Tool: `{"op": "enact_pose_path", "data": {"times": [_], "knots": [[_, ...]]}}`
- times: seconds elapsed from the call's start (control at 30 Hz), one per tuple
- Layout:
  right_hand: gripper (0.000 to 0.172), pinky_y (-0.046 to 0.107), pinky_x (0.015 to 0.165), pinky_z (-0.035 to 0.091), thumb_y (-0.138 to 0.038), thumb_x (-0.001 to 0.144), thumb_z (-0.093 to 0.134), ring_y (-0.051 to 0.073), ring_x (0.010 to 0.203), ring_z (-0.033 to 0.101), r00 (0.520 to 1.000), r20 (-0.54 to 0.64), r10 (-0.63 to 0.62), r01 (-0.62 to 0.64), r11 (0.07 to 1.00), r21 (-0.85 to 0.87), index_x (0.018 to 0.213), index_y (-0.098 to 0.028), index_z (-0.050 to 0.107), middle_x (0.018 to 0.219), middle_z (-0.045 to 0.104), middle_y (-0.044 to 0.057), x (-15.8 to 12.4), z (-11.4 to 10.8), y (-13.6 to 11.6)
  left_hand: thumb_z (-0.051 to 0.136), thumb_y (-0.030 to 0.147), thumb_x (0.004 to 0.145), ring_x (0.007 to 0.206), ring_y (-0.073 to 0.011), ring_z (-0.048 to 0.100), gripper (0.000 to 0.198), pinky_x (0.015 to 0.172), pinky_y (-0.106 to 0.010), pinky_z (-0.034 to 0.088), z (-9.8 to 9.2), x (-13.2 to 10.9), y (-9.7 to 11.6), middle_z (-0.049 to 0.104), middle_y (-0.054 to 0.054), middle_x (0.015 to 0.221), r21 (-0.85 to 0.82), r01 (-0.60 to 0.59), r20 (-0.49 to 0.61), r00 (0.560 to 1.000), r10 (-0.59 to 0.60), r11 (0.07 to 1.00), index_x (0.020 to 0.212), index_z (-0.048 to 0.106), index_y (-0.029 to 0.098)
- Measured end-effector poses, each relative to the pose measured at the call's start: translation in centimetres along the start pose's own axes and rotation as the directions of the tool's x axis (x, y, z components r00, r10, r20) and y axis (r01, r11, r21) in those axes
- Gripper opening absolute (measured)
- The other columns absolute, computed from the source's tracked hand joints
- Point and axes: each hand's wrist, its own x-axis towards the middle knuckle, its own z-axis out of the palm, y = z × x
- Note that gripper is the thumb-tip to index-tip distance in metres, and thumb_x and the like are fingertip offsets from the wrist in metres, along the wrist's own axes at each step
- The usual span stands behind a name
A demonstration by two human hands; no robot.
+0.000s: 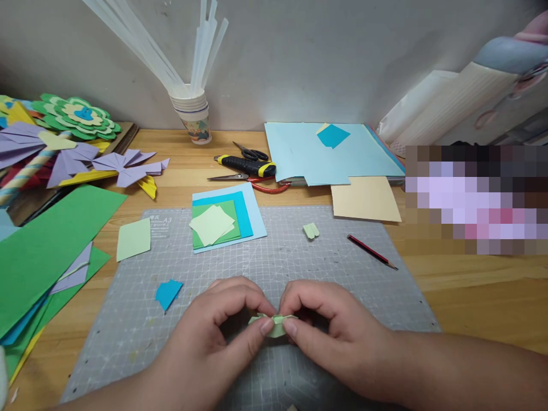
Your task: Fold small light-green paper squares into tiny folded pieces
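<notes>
Between my two hands is a small piece of pale green paper, folded or curled, held just above the grey cutting mat. My left hand pinches its left side between thumb and forefinger. On the right side, my right hand grips it the same way. Fingers cover much of the paper, so its full shape is hidden. Beyond the hands lies a small pale green cut piece. Blue paper scraps rest left of my left hand. A dark red pencil lies to the right.
Stacked paper squares and a single pale green sheet lie on the mat. Behind are a black-and-yellow cutter, red-handled scissors, light blue sheets and a paper cup of straws. Green paper and paper flowers crowd the left.
</notes>
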Motion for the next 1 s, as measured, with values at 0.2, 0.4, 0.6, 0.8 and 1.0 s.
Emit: {"op": "enact_pose_path", "data": {"times": [0.2,0.4,0.6,0.8,1.0], "knots": [[0.012,0.022,0.054,0.036,-0.023,0.083,0.051,0.010,0.058,0.042,0.999,0.005,0.031,-0.031,0.999,0.034,0.073,-0.017,0.052,0.064,0.048,-0.003,0.02,-0.06,0.06,0.055,0.025,0.083,0.076,-0.0157,0.060,0.013,0.071,-0.028,0.046,-0.05,0.14,0.08,0.065,-0.001,0.076,-0.057,0.019,0.021,1.000,-0.018,0.998,0.077,0.064,0.020],[0.012,0.023,0.055,0.036,-0.024,0.083,0.051,0.010,0.059,0.043,1.000,0.015,-0.011,0.010,0.998,0.055,0.072,-0.018,0.052,0.064,0.050,-0.002,0.00,-0.06,0.08,0.060,0.022,0.079,0.073,-0.0152,0.060,0.008,0.068,-0.027,0.046,-0.06,0.27,0.12,0.065,-0.001,0.074,-0.102,0.004,-0.007,1.000,-0.005,0.995,0.073,0.065,0.020],[0.012,0.023,0.056,0.037,-0.024,0.083,0.050,0.011,0.061,0.044,0.999,0.026,0.034,-0.036,0.995,0.097,0.073,-0.018,0.052,0.064,0.049,-0.002,-0.03,-0.08,0.04,0.062,0.022,0.078,0.067,-0.0136,0.059,0.013,0.063,-0.024,0.046,-0.23,0.38,0.27,0.065,0.000,0.068,-0.187,0.023,0.003,1.000,-0.023,0.982,0.067,0.068,0.021],[0.013,0.024,0.056,0.037,-0.025,0.083,0.050,0.011,0.061,0.044,0.999,0.031,0.024,-0.028,0.989,0.144,0.073,-0.018,0.052,0.064,0.049,-0.002,-0.13,-0.12,-0.03,0.061,0.022,0.079,0.067,-0.0128,0.059,0.013,0.063,-0.024,0.045,-0.21,0.25,0.30,0.064,0.001,0.069,-0.208,0.049,0.012,0.999,-0.047,0.977,0.067,0.067,0.021],[0.013,0.024,0.056,0.037,-0.024,0.083,0.050,0.011,0.061,0.044,1.000,0.028,0.010,-0.014,0.992,0.127,0.072,-0.018,0.051,0.064,0.049,-0.002,-0.20,-0.09,0.01,0.059,0.020,0.077,0.064,-0.0126,0.058,0.015,0.060,-0.023,0.045,-0.25,0.27,0.58,0.064,0.000,0.066,-0.161,0.056,0.011,0.998,-0.054,0.985,0.063,0.064,0.019]]}}
